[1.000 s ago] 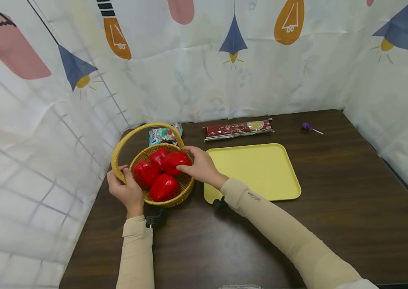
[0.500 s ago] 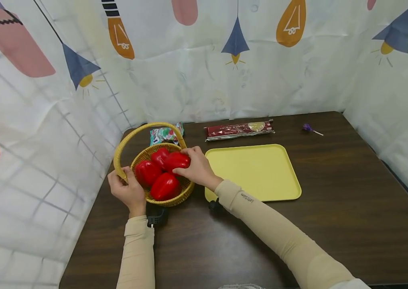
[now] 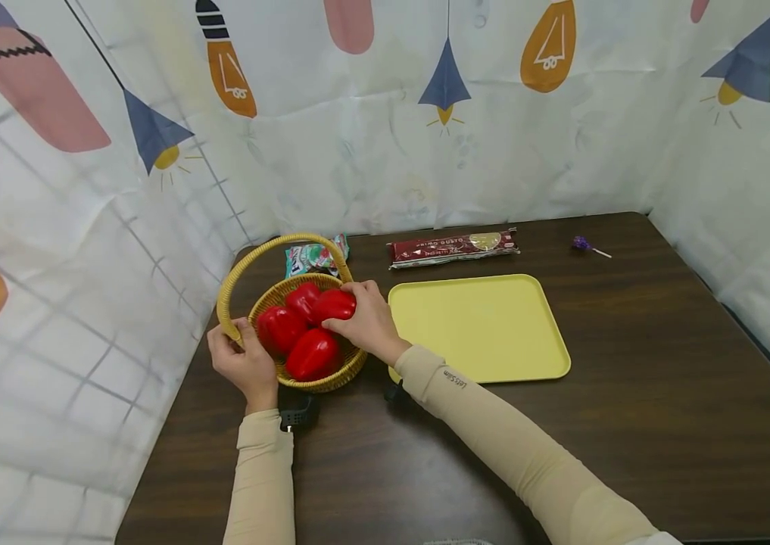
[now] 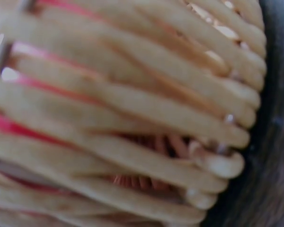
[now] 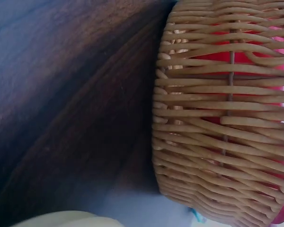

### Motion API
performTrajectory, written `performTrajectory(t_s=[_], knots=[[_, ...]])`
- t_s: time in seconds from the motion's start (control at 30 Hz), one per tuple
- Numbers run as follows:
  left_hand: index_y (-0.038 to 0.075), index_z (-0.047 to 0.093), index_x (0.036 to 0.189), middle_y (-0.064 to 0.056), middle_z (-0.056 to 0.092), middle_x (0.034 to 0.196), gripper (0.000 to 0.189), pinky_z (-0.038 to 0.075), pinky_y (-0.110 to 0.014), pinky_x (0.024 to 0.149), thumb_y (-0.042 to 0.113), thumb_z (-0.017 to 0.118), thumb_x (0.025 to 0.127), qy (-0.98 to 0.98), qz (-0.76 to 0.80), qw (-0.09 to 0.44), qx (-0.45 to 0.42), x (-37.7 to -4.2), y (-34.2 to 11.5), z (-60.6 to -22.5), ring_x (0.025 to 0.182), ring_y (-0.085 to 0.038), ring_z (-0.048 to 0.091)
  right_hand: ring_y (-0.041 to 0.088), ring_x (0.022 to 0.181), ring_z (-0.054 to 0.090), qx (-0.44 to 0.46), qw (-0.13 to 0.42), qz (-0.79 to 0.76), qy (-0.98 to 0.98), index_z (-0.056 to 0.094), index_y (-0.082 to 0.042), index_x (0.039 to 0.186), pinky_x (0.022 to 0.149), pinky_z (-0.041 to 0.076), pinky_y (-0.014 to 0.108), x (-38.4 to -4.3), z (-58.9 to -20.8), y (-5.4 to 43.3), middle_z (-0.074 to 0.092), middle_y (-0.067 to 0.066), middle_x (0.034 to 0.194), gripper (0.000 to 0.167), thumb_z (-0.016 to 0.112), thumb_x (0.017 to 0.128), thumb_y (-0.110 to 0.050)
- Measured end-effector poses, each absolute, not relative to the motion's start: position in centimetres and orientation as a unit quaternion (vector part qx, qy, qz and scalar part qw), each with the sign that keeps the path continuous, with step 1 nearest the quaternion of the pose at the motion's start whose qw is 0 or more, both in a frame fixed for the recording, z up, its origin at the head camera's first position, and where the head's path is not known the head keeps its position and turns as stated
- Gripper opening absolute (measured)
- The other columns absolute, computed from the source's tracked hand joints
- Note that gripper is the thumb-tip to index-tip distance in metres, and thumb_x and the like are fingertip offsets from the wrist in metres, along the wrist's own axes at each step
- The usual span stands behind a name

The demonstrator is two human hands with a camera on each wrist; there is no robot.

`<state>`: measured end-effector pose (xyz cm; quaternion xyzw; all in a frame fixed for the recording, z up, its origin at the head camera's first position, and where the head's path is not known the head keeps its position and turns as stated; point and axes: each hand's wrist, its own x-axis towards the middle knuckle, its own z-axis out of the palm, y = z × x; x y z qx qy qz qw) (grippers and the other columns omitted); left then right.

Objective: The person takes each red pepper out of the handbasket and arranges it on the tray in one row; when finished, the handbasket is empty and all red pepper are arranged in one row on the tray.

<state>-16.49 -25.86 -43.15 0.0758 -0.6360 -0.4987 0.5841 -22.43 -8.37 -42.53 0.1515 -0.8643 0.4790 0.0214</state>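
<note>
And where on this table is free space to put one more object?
Most of the yellow tray is bare, also the table right of it, in front of the lollipop. The left is crowded: left hand, right hand, basket, red peppers and green packet.

From my head view, the right hand (image 3: 371,321) hides part of a red pepper (image 3: 335,305), and the basket (image 3: 319,384) part of the turquoise packet (image 3: 298,260). I can't read the small print on the maroon wrapper (image 3: 449,248). My left wrist view is blurred; the right one crops the basket.
</note>
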Motion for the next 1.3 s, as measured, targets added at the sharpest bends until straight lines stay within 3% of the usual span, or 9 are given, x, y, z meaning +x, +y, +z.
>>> performTrajectory(t_s=[0.83,1.07,1.3], knots=[[-0.016,0.058,0.089,0.014,0.051,0.085,0.033,0.031,-0.022,0.073,0.015,0.065,0.094,-0.642,-0.498,0.578,0.078,-16.5,-25.9,-43.1,0.079,-0.003,0.044,0.019,0.102,0.055,0.196,0.06,0.546,-0.812,0.056,-0.012,0.131,0.078,0.054,0.033,-22.6,-41.7,-2.7,0.052,0.004,0.122,0.061,0.081,0.08,-0.034],[-0.016,0.058,0.089,0.014,0.052,0.086,0.031,0.032,-0.022,0.073,0.013,0.064,0.093,-0.641,-0.5,0.576,0.082,-16.5,-25.8,-43.0,0.08,-0.004,0.045,0.022,0.103,0.055,0.213,0.033,0.544,-0.811,0.048,-0.012,0.139,0.073,0.055,0.032,-22.7,-42.1,-1.3,0.052,0.004,0.128,0.071,0.082,0.08,-0.031],[-0.017,0.058,0.089,0.013,0.053,0.087,0.027,0.033,-0.022,0.073,0.01,0.063,0.092,-0.64,-0.507,0.571,0.083,-16.5,-25.8,-43.2,0.081,-0.004,0.046,0.021,0.105,0.056,0.224,-0.001,0.533,-0.816,0.04,-0.012,0.145,0.078,0.054,0.034,-22.9,-42.9,-0.2,0.052,0.004,0.131,0.079,0.081,0.079,-0.024]])
